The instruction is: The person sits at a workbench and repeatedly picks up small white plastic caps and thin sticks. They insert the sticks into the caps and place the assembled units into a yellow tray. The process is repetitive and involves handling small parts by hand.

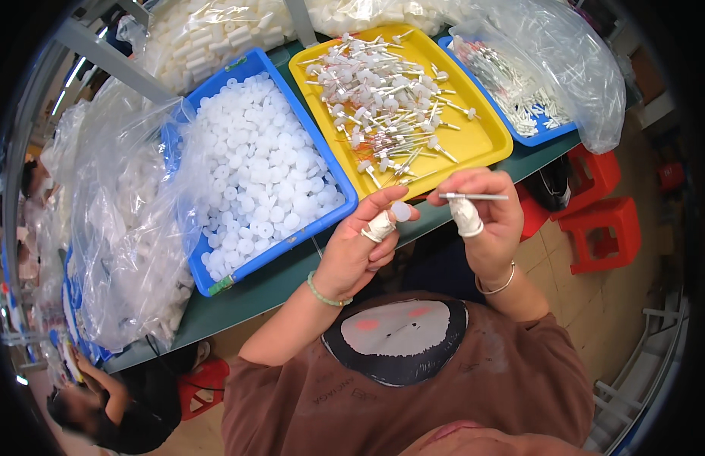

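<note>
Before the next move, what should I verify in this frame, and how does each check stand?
1. White plastic disc gripped in the left hand: ok, pinched at the fingertips.
2. Thin metal rod gripped in the right hand: ok, lying roughly level across the view.
3. Disc and rod separate: ok, a gap shows between them.
4. White finger cot worn on each hand: ok.
5. Centre hole in the held disc: cannot tell, too small.
6. More discs within the blue tray left of the yellow tray: ok, plenty.
</note>
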{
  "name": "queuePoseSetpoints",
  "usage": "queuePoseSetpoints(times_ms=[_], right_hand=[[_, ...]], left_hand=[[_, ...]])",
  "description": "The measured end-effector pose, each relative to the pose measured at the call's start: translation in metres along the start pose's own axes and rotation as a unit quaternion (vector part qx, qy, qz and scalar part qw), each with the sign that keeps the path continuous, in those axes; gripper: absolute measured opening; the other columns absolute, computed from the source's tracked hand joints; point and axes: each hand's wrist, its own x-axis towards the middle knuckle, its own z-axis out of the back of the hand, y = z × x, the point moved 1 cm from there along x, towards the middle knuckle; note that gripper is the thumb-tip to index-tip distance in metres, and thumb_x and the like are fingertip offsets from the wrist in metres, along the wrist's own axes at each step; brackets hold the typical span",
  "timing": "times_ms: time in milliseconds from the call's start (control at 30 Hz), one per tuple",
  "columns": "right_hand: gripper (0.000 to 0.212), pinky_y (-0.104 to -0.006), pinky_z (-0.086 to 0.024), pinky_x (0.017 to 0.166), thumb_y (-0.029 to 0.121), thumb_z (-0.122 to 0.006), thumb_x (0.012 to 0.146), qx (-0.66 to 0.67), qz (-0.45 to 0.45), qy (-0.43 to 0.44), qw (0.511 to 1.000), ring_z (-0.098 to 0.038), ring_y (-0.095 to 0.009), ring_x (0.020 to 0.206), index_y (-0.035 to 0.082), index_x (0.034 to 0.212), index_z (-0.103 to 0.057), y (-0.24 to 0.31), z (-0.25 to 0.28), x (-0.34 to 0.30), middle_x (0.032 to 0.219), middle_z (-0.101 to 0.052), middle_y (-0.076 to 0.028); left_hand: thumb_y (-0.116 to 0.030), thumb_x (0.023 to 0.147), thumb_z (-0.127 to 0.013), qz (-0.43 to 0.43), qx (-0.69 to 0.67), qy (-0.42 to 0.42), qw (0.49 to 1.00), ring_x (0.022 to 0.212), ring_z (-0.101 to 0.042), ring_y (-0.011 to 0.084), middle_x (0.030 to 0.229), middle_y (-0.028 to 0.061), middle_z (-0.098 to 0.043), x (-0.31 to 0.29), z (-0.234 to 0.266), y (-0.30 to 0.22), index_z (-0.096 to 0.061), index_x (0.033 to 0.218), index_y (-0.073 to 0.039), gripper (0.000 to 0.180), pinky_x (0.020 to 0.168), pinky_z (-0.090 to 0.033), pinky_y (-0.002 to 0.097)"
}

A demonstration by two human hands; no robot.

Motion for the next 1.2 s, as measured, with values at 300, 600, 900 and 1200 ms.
queuePoseSetpoints(times_ms=[300,600,900,1200], right_hand=[[0.038,-0.0353,-0.055,0.073,0.001,-0.074,0.075,-0.267,0.201,0.123,0.935,-0.066,-0.031,0.091,0.005,0.103,-0.049,-0.005,0.003,-0.019,0.106,-0.063,-0.018],[0.034,-0.0348,-0.055,0.073,0.004,-0.073,0.076,-0.309,0.209,0.121,0.920,-0.065,-0.031,0.092,0.005,0.102,-0.050,-0.010,0.005,-0.014,0.105,-0.064,-0.017],[0.032,-0.0340,-0.051,0.072,0.004,-0.073,0.076,-0.372,0.216,0.082,0.899,-0.064,-0.028,0.085,0.005,0.099,-0.052,-0.005,0.002,-0.010,0.099,-0.066,-0.013],[0.035,-0.0338,-0.044,0.074,0.003,-0.074,0.071,-0.421,0.230,0.062,0.875,-0.061,-0.023,0.081,0.010,0.098,-0.053,-0.005,-0.002,-0.013,0.100,-0.067,-0.007]], left_hand=[[-0.020,0.100,-0.045,0.013,-0.057,-0.005,0.998,0.051,-0.033,-0.0004,0.118,0.0113,-0.061,0.002,-0.001,0.000,-0.045,0.134,-0.009,0.036,0.043,-0.026,0.0126],[-0.021,0.101,-0.043,0.035,-0.046,-0.044,0.997,0.048,-0.032,-0.0012,0.123,0.0101,-0.059,0.004,-0.003,-0.003,-0.044,0.137,-0.007,0.039,0.041,-0.025,0.0131],[-0.018,0.098,-0.050,0.026,-0.032,-0.042,0.998,0.048,-0.033,-0.0014,0.124,0.0091,-0.059,0.005,-0.004,-0.002,-0.045,0.135,-0.007,0.039,0.041,-0.025,0.0134],[-0.014,0.097,-0.050,0.023,-0.056,-0.037,0.997,0.051,-0.034,-0.0007,0.128,0.0102,-0.056,0.004,-0.003,-0.002,-0.045,0.136,-0.008,0.040,0.044,-0.027,0.0131]])
